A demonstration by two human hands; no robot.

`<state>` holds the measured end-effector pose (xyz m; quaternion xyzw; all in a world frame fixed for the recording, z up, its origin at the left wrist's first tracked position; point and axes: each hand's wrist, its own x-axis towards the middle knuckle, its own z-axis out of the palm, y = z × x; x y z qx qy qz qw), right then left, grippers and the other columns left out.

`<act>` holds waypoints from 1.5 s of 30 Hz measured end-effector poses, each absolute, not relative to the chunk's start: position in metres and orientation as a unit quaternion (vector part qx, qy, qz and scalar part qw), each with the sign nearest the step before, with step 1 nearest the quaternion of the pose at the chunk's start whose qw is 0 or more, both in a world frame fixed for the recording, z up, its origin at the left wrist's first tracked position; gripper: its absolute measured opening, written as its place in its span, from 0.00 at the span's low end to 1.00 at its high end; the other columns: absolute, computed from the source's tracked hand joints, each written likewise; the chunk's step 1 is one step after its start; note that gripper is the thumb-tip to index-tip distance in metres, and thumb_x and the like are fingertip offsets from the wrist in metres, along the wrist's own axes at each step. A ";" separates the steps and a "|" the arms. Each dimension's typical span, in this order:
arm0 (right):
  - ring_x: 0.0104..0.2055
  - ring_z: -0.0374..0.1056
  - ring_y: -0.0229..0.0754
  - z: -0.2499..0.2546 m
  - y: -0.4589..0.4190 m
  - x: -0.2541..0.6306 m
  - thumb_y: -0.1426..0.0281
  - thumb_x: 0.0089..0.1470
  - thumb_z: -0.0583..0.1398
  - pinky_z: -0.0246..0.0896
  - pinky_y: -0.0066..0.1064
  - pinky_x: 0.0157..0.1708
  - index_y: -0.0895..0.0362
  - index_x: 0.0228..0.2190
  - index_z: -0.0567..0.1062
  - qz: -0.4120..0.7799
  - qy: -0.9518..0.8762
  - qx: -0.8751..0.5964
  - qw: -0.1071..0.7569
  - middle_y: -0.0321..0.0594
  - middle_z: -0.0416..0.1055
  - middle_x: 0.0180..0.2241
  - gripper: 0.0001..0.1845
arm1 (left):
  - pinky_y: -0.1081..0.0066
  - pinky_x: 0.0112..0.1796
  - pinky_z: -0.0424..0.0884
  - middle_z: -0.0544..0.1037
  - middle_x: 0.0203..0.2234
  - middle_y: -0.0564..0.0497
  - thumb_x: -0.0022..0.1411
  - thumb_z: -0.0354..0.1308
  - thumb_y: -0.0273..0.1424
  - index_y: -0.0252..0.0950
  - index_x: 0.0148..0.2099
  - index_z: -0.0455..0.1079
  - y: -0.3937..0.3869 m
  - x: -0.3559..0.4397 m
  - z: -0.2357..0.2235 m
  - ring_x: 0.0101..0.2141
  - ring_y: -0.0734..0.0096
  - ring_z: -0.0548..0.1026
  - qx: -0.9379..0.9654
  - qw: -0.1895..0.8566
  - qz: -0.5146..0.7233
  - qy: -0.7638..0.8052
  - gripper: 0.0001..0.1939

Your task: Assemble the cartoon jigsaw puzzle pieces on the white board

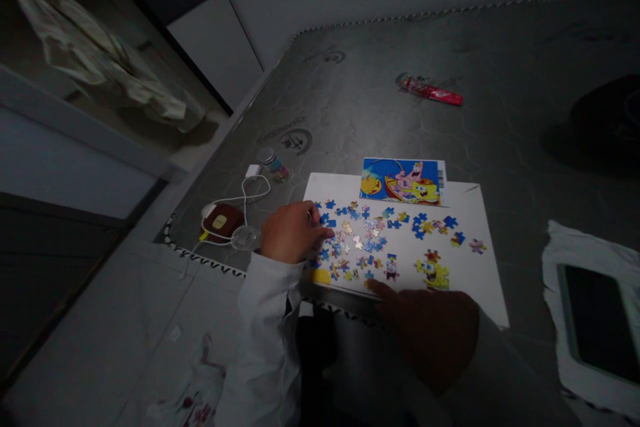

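Several small jigsaw pieces (pixel 373 237), mostly blue and yellow, lie scattered on a white sheet (pixel 470 267). A colourful cartoon reference picture (pixel 403 180) rests at the sheet's far edge. My left hand (pixel 293 232), in a white sleeve, lies on the sheet's left end with its fingers curled over the pieces there; whether it holds one is hidden. My right hand (pixel 430 330) is in shadow at the sheet's near edge. Its index finger points out and touches a piece near the edge, with the other fingers folded. A joined yellow cluster (pixel 434 271) sits just beyond it.
The sheet lies on a dark grey patterned surface (pixel 500 133). To the left are a small jar (pixel 274 163), a white cable (pixel 247 197) and a dark red charger case (pixel 223 221). A red wrapper (pixel 431 91) lies far back. A dark tablet (pixel 597 320) on white cloth is at right.
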<state>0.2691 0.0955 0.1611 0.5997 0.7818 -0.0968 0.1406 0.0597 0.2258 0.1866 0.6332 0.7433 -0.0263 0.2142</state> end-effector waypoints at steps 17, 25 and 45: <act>0.37 0.87 0.51 0.165 0.095 0.264 0.69 0.75 0.61 0.66 0.37 0.34 0.30 0.63 0.84 -0.092 0.776 0.602 0.164 0.39 0.89 0.36 0.25 | 0.64 0.35 0.59 0.87 0.37 0.51 0.67 0.77 0.37 0.41 0.34 0.71 0.226 0.066 0.183 0.39 0.62 0.82 0.641 0.241 -0.015 0.728 0.17; 0.35 0.87 0.49 0.163 0.094 0.266 0.66 0.76 0.62 0.67 0.37 0.33 0.32 0.62 0.85 -0.085 0.783 0.600 0.143 0.38 0.88 0.34 0.22 | 0.64 0.35 0.57 0.86 0.37 0.51 0.67 0.78 0.39 0.41 0.35 0.71 0.226 0.077 0.176 0.39 0.62 0.79 0.648 0.236 0.029 0.723 0.18; 0.34 0.86 0.48 0.164 0.093 0.268 0.66 0.75 0.63 0.68 0.37 0.32 0.30 0.62 0.85 -0.070 0.793 0.591 0.131 0.35 0.88 0.33 0.22 | 0.62 0.47 0.73 0.87 0.49 0.44 0.76 0.71 0.32 0.42 0.56 0.88 0.232 0.078 0.164 0.47 0.58 0.84 0.714 0.162 0.065 0.678 0.10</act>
